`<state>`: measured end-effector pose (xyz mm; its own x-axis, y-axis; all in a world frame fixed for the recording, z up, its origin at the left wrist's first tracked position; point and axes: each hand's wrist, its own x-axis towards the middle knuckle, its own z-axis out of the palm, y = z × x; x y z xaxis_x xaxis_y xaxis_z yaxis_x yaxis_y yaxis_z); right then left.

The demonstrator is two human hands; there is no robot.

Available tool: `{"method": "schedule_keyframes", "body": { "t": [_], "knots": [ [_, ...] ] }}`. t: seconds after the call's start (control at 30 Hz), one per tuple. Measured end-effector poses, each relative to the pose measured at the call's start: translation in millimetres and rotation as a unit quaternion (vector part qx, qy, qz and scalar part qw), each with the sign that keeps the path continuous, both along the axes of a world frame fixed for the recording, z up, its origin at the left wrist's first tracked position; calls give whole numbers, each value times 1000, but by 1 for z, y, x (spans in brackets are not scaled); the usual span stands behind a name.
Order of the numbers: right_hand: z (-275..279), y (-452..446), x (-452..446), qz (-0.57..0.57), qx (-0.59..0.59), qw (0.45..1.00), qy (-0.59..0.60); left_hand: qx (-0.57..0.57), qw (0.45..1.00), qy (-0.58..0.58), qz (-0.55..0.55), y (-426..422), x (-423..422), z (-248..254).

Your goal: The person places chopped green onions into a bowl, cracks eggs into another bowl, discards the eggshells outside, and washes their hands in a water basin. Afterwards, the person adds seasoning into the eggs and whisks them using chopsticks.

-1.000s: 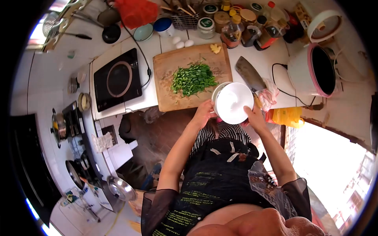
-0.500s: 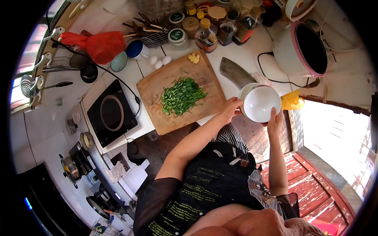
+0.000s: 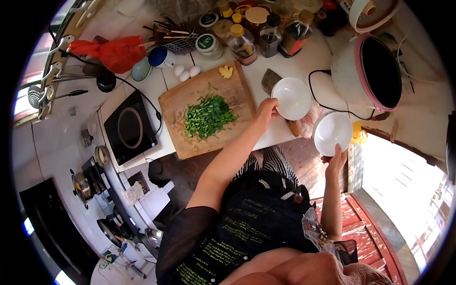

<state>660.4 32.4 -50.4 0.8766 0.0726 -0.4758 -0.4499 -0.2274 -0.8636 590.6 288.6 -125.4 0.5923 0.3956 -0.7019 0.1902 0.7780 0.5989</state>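
My left hand grips the rim of a white bowl, held over the counter to the right of the cutting board. My right hand holds a second white bowl by its near side, thumb over the rim. Both bowls look empty, and they are apart. Under the left bowl lies a cleaver, its middle hidden. Chopped greens are heaped on the wooden cutting board, with a yellow piece of ginger near its far corner.
White eggs sit beyond the board. Bottles and jars line the back. An induction cooktop stands at left, a rice cooker with a black cord at right. A red plastic bag hangs at far left.
The two bowls, nested together before, are now separate. My left hand has moved one away up and left, over the cleaver; my right hand has brought the other slightly right and down.
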Motion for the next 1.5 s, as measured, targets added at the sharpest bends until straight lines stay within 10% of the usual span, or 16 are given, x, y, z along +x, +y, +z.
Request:
{"method": "schedule_keyframes", "body": {
  "t": [1.27, 1.5],
  "knots": [
    [27, 94, 3, 219, 32, 974, -44, 19, 986, -11, 164, -2, -4, -39],
    [33, 108, -16, 235, 60, 970, -13, -131, 969, -56, 200, 7, -54, 1]
  ]
}}
